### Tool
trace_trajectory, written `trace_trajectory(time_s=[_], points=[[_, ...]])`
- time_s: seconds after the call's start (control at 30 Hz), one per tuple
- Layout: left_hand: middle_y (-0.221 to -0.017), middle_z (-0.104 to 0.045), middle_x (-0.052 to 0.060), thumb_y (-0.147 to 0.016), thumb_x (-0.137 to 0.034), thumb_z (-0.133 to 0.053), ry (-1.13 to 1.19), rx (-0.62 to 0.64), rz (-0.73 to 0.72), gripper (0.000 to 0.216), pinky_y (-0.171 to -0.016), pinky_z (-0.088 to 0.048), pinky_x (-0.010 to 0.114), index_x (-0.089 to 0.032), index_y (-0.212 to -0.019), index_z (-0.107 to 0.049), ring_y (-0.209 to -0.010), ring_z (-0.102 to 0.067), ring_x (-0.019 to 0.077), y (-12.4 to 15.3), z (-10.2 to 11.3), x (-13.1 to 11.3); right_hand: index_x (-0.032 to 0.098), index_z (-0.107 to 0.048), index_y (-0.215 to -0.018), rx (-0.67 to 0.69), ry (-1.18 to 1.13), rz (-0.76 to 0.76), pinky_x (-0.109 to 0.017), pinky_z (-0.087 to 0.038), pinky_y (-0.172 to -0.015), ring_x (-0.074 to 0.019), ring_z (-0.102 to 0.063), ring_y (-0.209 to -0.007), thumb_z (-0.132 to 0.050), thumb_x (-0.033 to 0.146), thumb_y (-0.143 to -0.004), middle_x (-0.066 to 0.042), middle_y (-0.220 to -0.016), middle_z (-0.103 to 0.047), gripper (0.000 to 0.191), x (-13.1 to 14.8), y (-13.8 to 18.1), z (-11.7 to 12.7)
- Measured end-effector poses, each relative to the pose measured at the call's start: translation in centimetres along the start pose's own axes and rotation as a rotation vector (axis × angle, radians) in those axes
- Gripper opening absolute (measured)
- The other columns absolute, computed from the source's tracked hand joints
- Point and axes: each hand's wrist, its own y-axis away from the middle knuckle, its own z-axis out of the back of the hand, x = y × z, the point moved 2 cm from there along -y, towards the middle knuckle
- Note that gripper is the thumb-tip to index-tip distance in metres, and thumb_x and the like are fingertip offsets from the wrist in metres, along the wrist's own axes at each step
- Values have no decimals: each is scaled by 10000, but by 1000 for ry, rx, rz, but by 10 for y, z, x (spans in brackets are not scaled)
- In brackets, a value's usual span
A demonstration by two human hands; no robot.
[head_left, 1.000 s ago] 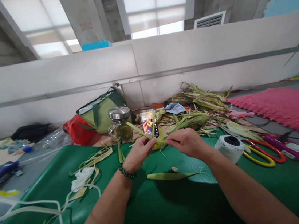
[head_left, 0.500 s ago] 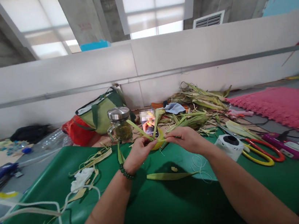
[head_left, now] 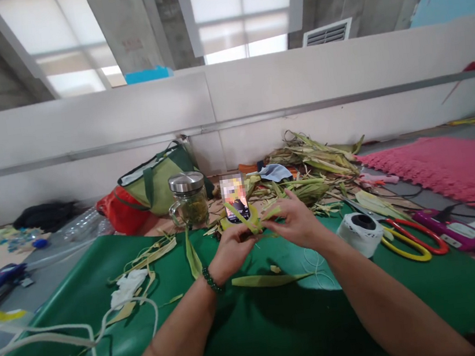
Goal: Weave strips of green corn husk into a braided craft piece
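Observation:
My left hand, with a dark green bead bracelet at the wrist, pinches a small bundle of pale green corn husk strips where they cross. My right hand is closed on the strip end at the right side of that bundle. Both hands are just above the green mat, in front of a phone propped upright in a yellow ring-shaped holder or roll. Below the hands, a single husk leaf lies flat beside a loop of thin pale thread. My fingertips partly hide the crossing.
A glass jar mug with a metal lid stands left of the phone. On the right are a white roll, red-and-yellow-handled scissors and a purple device. Behind lies a husk pile; white cable loops at left.
The strips that stood up in a V are now lower and folded across each other. My right hand has shifted its grip and turned, and my left hand has moved slightly right and down.

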Motion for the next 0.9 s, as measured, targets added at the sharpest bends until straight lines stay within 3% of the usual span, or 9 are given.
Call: trace_trajectory(time_s=[0.13, 0.3, 0.37, 0.47, 0.5, 0.6, 0.7, 0.8, 0.9], points=[[-619, -609, 10, -636, -332, -704, 148, 23, 140, 221, -513, -400, 228, -136, -735, -679, -535, -478, 105, 1, 5, 1, 237, -695, -709, -54, -65, -55, -477, -270, -1007, -195, -657, -795, -623, 261, -781, 0, -800, -731, 104, -4, -2, 2], [-504, -494, -19, -713, -496, -632, 115, 34, 166, 380, -470, -316, 217, -130, -614, -642, -493, -406, 87, 4, 5, -9, 221, -694, -736, 3, 21, -10, -400, -384, -896, -196, -643, -783, -592, 243, -797, -21, -800, -723, 121, -5, -4, -3], [-484, -490, -18, -700, -520, -634, 129, 8, 202, 410, -483, -339, 222, -128, -580, -627, -486, -425, 92, 4, 4, -9, 213, -692, -791, -126, 24, -18, -350, -432, -800, -200, -626, -788, -577, 271, -820, -41, -812, -710, 132, -2, -2, 3], [-579, -586, 15, -643, -500, -692, 215, -25, 283, 384, -523, -403, 233, -121, -635, -634, -525, -508, 109, 3, 1, -6, 208, -672, -830, -451, 99, 17, -350, -433, -775, -208, -589, -796, -537, 296, -866, -67, -812, -687, 165, 10, 5, 18], [-599, -598, 20, -633, -495, -701, 243, -33, 303, 381, -529, -414, 235, -121, -647, -632, -535, -523, 113, 2, 1, -5, 211, -662, -797, -478, 126, 66, -348, -429, -766, -203, -576, -769, -529, 296, -876, -65, -776, -677, 177, 15, 7, 19], [-555, -565, 10, -665, -513, -665, 274, -31, 316, 395, -512, -413, 229, -129, -605, -596, -511, -502, 104, 2, 0, -5, 213, -613, -677, -278, 166, 207, -328, -418, -713, -185, -544, -693, -575, 335, -857, -45, -673, -643, 221, 29, 8, 12], [-542, -522, -1, -725, -542, -585, 306, -1, 277, 415, -471, -377, 223, -140, -623, -572, -474, -440, 87, 3, 0, -9, 193, -620, -767, -78, 226, 165, -343, -418, -740, -221, -562, -805, -687, 407, -761, -64, -781, -661, 225, 28, 5, -5], [-612, -516, -27, -677, -450, -664, 383, -19, 206, 330, -479, -348, 207, -159, -792, -559, -509, -433, 79, 4, 1, -10, 175, -626, -987, -12, 238, 61, -365, -430, -770, -254, -562, -912, -751, 372, -700, -95, -943, -659, 370, 17, 2, -14], [-655, -532, -35, -645, -359, -717, 365, 5, 139, 365, -559, -372, 208, -172, -895, -530, -608, -488, 97, 4, 0, -9, 201, -650, -1000, 22, 215, 81, -368, -435, -786, -254, -550, -940, -752, 298, -705, -90, -954, -643, 328, 10, -1, -14]])
